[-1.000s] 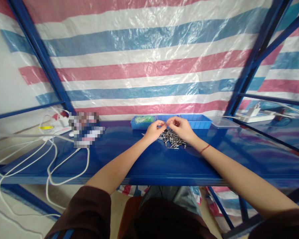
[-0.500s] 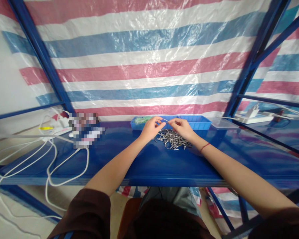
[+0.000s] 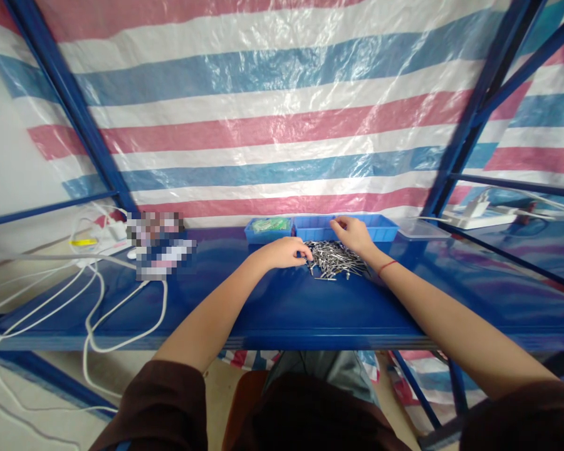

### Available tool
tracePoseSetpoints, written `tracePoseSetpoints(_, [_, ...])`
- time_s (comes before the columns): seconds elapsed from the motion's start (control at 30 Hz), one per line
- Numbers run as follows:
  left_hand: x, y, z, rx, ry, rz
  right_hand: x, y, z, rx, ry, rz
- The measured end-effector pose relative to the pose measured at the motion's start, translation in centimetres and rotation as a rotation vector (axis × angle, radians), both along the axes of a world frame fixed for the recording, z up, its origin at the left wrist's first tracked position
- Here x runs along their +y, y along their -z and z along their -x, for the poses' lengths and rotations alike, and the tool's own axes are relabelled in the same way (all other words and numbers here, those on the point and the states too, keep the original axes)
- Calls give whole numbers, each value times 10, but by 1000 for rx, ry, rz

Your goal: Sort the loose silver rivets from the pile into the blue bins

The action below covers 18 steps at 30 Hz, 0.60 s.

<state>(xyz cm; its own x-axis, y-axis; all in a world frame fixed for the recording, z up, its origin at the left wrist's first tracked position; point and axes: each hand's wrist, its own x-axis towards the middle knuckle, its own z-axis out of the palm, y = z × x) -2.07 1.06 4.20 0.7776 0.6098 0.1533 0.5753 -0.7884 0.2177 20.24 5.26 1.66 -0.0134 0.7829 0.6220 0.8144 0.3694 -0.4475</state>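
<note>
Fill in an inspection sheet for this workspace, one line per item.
Surface: blue table, glossy.
Work items: loose pile of thin metal pieces near the middle, in front of blue trays; the leftmost tray holds something greenish.
Clutter: transparent flat plastic piece at right; pixelated patch at left, contents unreadable.
Left hand: fingers curled at the pile's left edge; grip unclear.
Right hand: overlaps the trays in view; grip unclear.
Cables: white cables loop at left, hanging past the front edge.
Surroundings: striped sheet behind, blue frame.

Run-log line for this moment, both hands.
left hand: at left edge of metal-pin pile | right hand: at blue bins | holding: unclear
</note>
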Motion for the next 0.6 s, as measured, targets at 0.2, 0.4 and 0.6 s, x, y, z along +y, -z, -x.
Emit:
tracePoseSetpoints(0.2, [10, 6, 4, 74, -118, -65, -11, -5, 7, 16, -74, 40])
tracePoseSetpoints(0.4, [13, 11, 6, 106, -151, -40, -20, -6, 13, 1, -129, 58])
tracePoseSetpoints(0.6, [10, 10, 1, -236, -217, 0, -29, -1, 26, 48, -352, 141])
